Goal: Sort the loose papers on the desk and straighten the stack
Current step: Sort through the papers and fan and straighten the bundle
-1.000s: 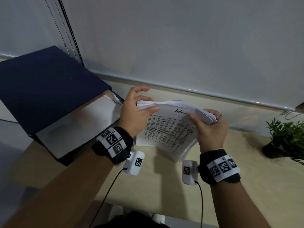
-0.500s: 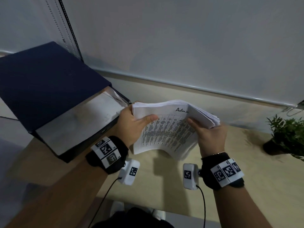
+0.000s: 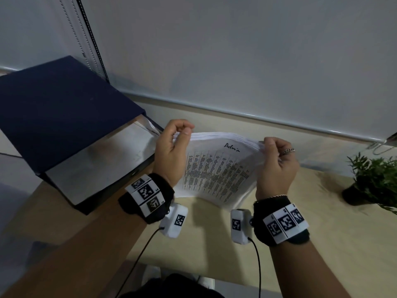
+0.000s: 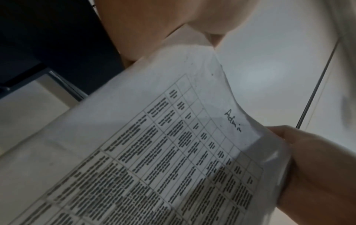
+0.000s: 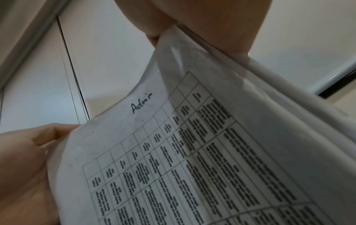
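A stack of white printed papers (image 3: pixel 217 168) is held up off the beige desk (image 3: pixel 322 233), tilted towards me, with a table of text and handwritten "Admin" on the front sheet. My left hand (image 3: pixel 171 147) pinches its upper left corner, thumb in front and fingers curled over the top edge. At the upper right corner my right hand (image 3: pixel 277 160) grips the sheets in the same way. The left wrist view shows the stack of papers (image 4: pixel 173 144) close up, and the right wrist view shows the stack of papers (image 5: pixel 192 152) too.
A large dark blue binder (image 3: pixel 53 121) lies at the left, its white paper block facing the desk middle, close beside my left hand. A small potted plant (image 3: pixel 373 181) stands at the far right. A pale wall runs along the back of the desk.
Both hands shifted from the sides of the stack up to its top corners. The stack now stands more upright and spread wider between the hands.
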